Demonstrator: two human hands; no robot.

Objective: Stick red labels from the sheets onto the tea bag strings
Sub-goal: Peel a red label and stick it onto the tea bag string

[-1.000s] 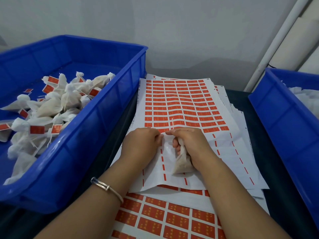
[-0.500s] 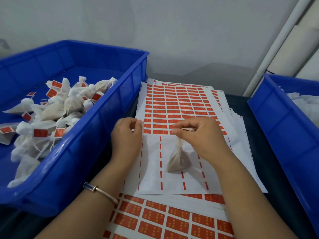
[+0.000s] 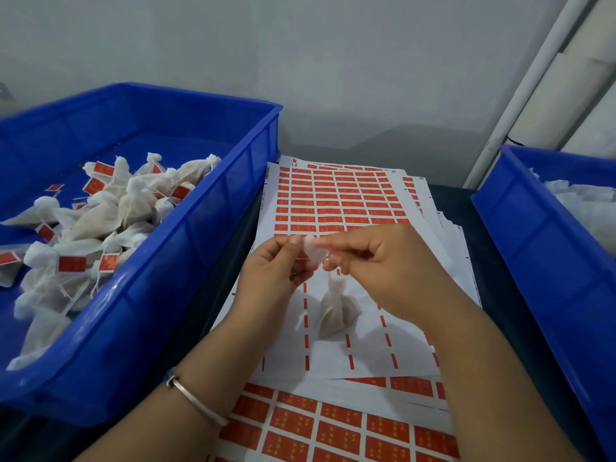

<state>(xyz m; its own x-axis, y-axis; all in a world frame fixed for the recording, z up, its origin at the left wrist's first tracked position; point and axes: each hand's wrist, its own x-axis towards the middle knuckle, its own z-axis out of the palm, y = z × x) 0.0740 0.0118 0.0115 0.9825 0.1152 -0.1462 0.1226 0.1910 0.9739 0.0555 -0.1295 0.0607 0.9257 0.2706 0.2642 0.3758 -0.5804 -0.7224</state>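
Both hands are raised above a partly peeled sheet of red labels [image 3: 336,201]. A small label [image 3: 313,252], its pale back facing me, is pinched between the thumb and fingers of my left hand [image 3: 271,266]. My right hand [image 3: 386,265] pinches the label's other edge with thumb and forefinger. A white tea bag [image 3: 333,310] dangles below the curled fingers of that hand, its base close to the sheet. A loose end of string [image 3: 301,320] hangs beside the bag. Whether the label touches the string is hidden by my fingers.
A blue bin [image 3: 200,261] on the left holds several tea bags with red labels [image 3: 100,228]. Another blue bin [image 3: 533,248] on the right holds plain white bags [image 3: 593,208]. More label sheets [image 3: 333,428] lie stacked nearest me. A wall and a white pipe stand behind.
Both hands have lifted off the sheet and come together. My left hand now pinches a peeled label, and the tea bag hangs from my right hand instead of lying on the sheet.
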